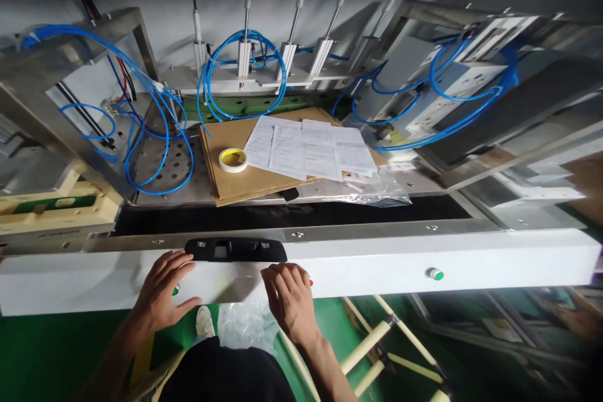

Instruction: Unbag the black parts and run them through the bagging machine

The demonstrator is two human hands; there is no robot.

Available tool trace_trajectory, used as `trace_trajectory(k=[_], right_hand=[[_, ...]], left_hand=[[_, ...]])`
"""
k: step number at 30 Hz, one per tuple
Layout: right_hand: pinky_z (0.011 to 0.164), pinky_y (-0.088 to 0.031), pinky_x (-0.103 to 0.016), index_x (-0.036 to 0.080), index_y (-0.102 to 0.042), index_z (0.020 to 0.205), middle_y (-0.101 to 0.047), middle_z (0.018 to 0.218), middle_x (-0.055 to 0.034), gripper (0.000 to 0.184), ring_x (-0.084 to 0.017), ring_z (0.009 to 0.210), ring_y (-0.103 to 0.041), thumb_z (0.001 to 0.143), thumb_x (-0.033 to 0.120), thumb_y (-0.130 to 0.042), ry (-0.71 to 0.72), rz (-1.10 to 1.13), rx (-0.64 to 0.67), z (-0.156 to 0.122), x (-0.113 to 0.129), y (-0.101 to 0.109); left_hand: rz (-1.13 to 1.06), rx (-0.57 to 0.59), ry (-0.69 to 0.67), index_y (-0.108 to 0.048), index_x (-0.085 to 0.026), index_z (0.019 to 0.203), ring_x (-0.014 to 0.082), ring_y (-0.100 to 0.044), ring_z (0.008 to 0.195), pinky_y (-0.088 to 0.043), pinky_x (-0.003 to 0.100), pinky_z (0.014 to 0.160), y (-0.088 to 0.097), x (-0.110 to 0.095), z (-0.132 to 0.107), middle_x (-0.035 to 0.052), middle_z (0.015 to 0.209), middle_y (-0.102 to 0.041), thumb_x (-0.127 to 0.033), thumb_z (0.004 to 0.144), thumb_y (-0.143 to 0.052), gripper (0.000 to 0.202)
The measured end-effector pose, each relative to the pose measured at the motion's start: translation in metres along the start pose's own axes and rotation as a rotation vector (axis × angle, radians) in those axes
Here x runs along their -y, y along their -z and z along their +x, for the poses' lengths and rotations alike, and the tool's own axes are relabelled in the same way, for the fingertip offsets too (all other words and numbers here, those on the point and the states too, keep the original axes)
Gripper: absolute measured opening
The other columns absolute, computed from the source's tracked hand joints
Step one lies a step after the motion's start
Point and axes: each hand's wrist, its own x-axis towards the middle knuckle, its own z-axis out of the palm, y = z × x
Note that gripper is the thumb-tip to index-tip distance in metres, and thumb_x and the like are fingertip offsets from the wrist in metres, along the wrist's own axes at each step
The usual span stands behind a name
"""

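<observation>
Two bare hands are held at the ends of the panel (245, 250), a black strip laid lengthwise along the white ledge (367, 270), close against the metal lip (358, 230). A slip is judged the main risk: with no firm grip to be seen, the panel could be nudged into what looks like a dark recess (311, 213) just beyond it, or dragged off the ledge's near edge and dropped to the floor (42, 352). Either could be caused by an uneven push at one end. A button could also be pressed by accident, since the green button (176, 289) below the panel's left end is partly covered by the left hand (160, 289), and the red button (311, 282) beyond its right end is crowded by the right hand (291, 298).

The left hand is set at the panel's left end, palm turned inward, fingers spread and thumb held well apart from them; nothing is clasped, and whether the corner is touched cannot be told. The right hand is placed just below the panel's right end, knuckles up and fingers curled; its thumb is hidden, so whether anything is pinched cannot be told. Both forearms are angled up from the panel's near side. Well beyond the panel, tape (227, 168) and papers (306, 151) are laid on cardboard (230, 185).
</observation>
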Motion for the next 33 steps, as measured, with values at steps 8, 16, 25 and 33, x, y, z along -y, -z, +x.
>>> trace_trajectory(k=[8,16,25,33], right_hand=[[0.075,-0.045,-0.035,0.020,-0.071,0.113,-0.076,0.094,-0.0061,0.019,-0.019,0.079,-0.065,0.109,0.017,-0.052,0.045,0.018,0.059,0.024,-0.021,-0.001],[0.066,-0.058,-0.034,0.022,-0.076,0.112,-0.075,0.086,-0.0052,0.028,-0.019,0.069,-0.068,0.106,0.044,-0.060,-0.249,0.270,-0.018,0.035,-0.045,-0.011],[0.086,-0.054,-0.045,0.021,-0.074,0.115,-0.075,0.103,-0.0133,0.018,-0.027,0.093,-0.068,0.105,0.023,-0.060,-0.287,0.036,-0.307,0.036,-0.030,-0.016],[0.120,-0.039,-0.053,0.018,-0.049,0.160,-0.061,0.153,-0.0184,0.059,-0.033,0.145,-0.052,0.105,0.037,-0.060,0.063,-0.087,0.282,0.038,0.018,-0.050]], left_hand=[[-0.274,-0.232,0.315,-0.073,-0.025,0.113,0.0204,-0.072,0.095,-0.057,0.032,0.086,-0.011,0.009,0.022,0.0047,0.103,-0.076,-0.025,0.104,-0.060,0.016],[-0.499,-0.218,0.861,-0.064,-0.021,0.121,0.0184,-0.063,0.074,-0.047,0.024,0.054,-0.027,0.001,0.036,0.0017,0.083,-0.065,-0.042,0.090,-0.064,0.037],[-0.421,-0.251,0.845,-0.058,-0.021,0.115,0.0191,-0.067,0.072,-0.053,0.029,0.064,-0.031,0.002,0.044,0.0006,0.080,-0.064,-0.039,0.086,-0.062,0.034],[0.045,-0.384,0.605,-0.057,-0.018,0.133,0.0320,-0.072,0.104,-0.059,0.048,0.090,-0.031,-0.008,0.035,0.0144,0.113,-0.072,-0.039,0.101,-0.060,0.039]])
